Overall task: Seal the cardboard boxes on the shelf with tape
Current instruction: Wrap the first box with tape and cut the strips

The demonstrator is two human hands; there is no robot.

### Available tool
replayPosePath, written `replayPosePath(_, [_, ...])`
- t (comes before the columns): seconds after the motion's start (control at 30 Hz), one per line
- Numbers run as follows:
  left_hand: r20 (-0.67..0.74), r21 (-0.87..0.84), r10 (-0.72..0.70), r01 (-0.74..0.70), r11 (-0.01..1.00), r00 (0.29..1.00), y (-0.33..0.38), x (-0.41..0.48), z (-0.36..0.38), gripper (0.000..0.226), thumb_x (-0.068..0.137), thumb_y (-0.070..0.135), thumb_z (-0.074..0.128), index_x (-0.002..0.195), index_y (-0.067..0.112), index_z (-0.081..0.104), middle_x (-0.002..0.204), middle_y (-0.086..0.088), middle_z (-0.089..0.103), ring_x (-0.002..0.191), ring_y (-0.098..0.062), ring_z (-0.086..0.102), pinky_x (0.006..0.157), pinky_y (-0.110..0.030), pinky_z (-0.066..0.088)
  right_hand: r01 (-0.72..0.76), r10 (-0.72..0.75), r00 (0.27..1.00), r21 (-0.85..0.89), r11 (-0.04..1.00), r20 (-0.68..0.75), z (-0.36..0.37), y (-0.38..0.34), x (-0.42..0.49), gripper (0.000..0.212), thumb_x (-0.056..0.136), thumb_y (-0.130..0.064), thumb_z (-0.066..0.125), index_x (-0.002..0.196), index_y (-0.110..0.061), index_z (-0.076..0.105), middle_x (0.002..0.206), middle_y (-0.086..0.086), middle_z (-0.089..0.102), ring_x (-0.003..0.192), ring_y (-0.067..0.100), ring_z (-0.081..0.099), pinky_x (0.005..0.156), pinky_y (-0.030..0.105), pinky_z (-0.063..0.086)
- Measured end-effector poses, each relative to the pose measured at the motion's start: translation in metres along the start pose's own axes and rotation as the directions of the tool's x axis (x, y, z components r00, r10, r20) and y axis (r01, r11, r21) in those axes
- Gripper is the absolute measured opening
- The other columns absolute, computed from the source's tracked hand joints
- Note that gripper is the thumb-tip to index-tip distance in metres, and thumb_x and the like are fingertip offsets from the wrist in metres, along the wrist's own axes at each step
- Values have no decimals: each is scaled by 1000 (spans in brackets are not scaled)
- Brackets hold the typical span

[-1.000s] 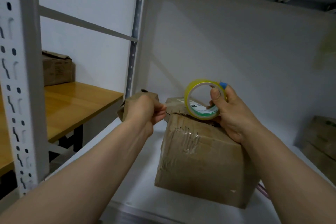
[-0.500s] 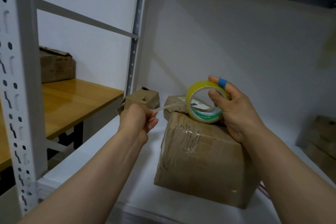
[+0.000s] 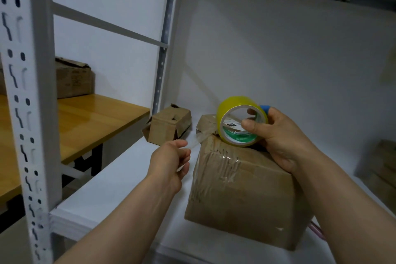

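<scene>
Left hand (image 3: 171, 156), pinching the clear tape strip (image 3: 199, 140), is drawn further toward 7 o'clock. Right hand (image 3: 282, 141) grips the yellow tape roll (image 3: 231, 103) atop the large brown cardboard box (image 3: 246, 195) on the white shelf board (image 3: 111, 188). Free end seemingly unattached. Keep the strip taut, untwisted, over the seam.

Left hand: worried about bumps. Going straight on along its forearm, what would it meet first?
Likely the near top corner of the large cardboard box, below the tape strip it pinches; depth unclear.

A storeroom: white slotted metal shelving (image 3: 27, 113) holding worn cardboard boxes (image 3: 242, 195).
</scene>
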State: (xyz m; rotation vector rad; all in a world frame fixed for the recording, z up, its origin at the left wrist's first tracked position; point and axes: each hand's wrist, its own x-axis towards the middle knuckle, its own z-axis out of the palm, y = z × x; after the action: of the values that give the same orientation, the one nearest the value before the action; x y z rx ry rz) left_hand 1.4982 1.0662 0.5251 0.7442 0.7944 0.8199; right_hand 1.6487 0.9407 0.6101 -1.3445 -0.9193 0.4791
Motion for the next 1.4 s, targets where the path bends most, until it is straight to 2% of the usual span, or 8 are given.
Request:
replayPosePath(0.1, [16, 1, 15, -15, 1000, 1000, -4, -1, -2, 32, 95, -6, 44, 99, 13, 70, 84, -6, 65, 82, -16, 61, 74, -30, 50, -19, 19, 1000, 1, 1000, 21, 0, 0, -1, 54, 60, -15, 79, 111, -10, 61, 99, 11, 74, 85, 24, 75, 66, 29, 58])
replayPosePath(0.23, [48, -34, 56, -55, 998, 997, -4, -4, -2, 34, 96, -6, 47, 96, 14, 74, 91, -5, 67, 89, -15, 60, 82, -32, 50, -16, 16, 1000, 29, 999, 15, -1, 1, 0, 35, 79, -11, 74, 112, -12, 61, 99, 10, 73, 83, 21, 75, 65, 30, 59])
replayPosePath(0.43, [22, -84, 292, -290, 953, 956, 5, -4, 0, 40, 95, -9, 48, 91, 19, 78, 113, -8, 71, 105, -20, 65, 84, -29, 53, 32, -32, 999, 0, 999, -40, 0, 3, 2, 16, 92, -11, 65, 106, -16, 61, 89, 4, 74, 80, 19, 74, 69, 35, 59])
replayPosePath(0.53, [0, -99, 436, -434, 896, 900, 7, -10, 3, 41, 94, -10, 47, 89, 17, 78, 109, -7, 73, 105, -22, 66, 96, -31, 52, 43, -43, 998, 8, 999, -52, 0, 4, 4, 13, 93, -11, 64, 104, -16, 61, 86, 2, 74, 79, 18, 73, 71, 35, 59])
replayPosePath(0.73, [-44, -52, 555, -556, 829, 831, 0, -5, 4, 45, 93, -9, 48, 82, 22, 78, 99, -3, 76, 101, -17, 68, 87, -25, 52, 65, -65, 997, 5, 998, -35, -2, 5, 6, 14, 93, -11, 63, 106, -16, 61, 77, -4, 74, 75, 12, 73, 67, 29, 57])
replayPosePath(0.97, [14, 184, 883, -870, 458, 469, 17, -11, 2, 41, 93, -4, 52, 87, 28, 76, 100, -4, 69, 95, -10, 64, 85, -19, 51, 87, -85, 995, 34, 996, -54, -3, 6, 9, 2, 97, -16, 59, 98, -17, 58, 82, 2, 72, 75, 15, 72, 67, 32, 61])
replayPosePath(1.17, [-11, 106, 460, -457, 883, 888, 3, 16, 7, 47, 88, -11, 44, 84, 23, 77, 99, 2, 73, 93, -7, 63, 74, -18, 46, 86, -86, 994, 0, 996, -63, -2, 9, 9, 11, 93, -20, 65, 99, -17, 58, 78, -1, 70, 74, 12, 71, 75, 36, 56])
replayPosePath(1.4, [66, -66, 19, -15, 998, 998, -3, 18, 4, 41, 92, -6, 40, 101, 16, 74, 75, -3, 59, 66, -9, 48, 62, -21, 36, 53, -52, 995, 15, 998, -84, -2, 10, 11, 15, 92, -20, 67, 103, -14, 59, 81, 1, 71, 75, 15, 73, 77, 35, 60])
